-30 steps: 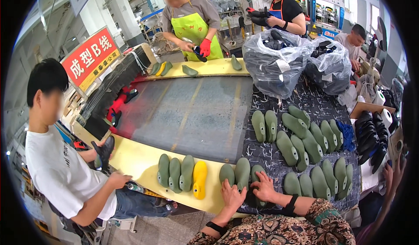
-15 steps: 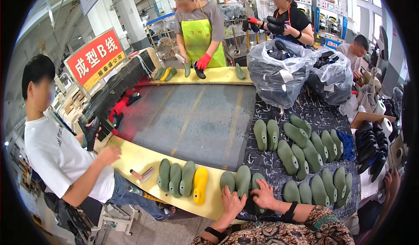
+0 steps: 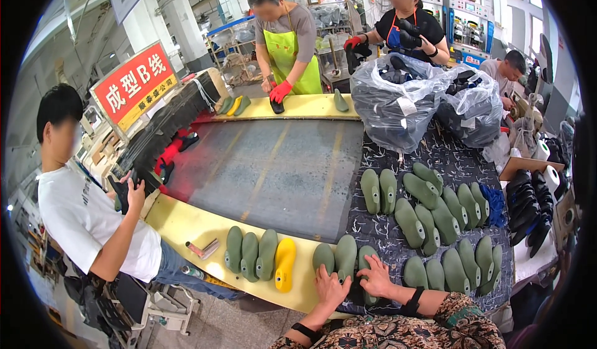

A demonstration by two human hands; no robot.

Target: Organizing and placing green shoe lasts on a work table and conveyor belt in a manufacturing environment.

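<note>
My left hand (image 3: 329, 287) lies with its fingers apart against the near ends of two green shoe lasts (image 3: 336, 254) that stand on the yellow ledge (image 3: 186, 221). Just to the right, my right hand (image 3: 377, 276) rests flat, fingers spread, on top of a third green last (image 3: 366, 254) at the edge of the dark patterned cloth (image 3: 385, 240). Neither hand has closed around anything. Left of these stand three more green lasts (image 3: 250, 254) and one yellow last (image 3: 285, 263).
Several green lasts (image 3: 435, 206) lie in rows on the cloth, with black shoe parts (image 3: 528, 209) to the right. Two plastic bags (image 3: 398, 103) stand behind them. A grey conveyor belt (image 3: 273, 168) runs through the middle. A seated person (image 3: 87, 218) is on the left; two people stand opposite.
My hands stay on the green lasts with little movement. The seated person on the left has drawn a hand back from the yellow ledge and now holds a black piece up.
</note>
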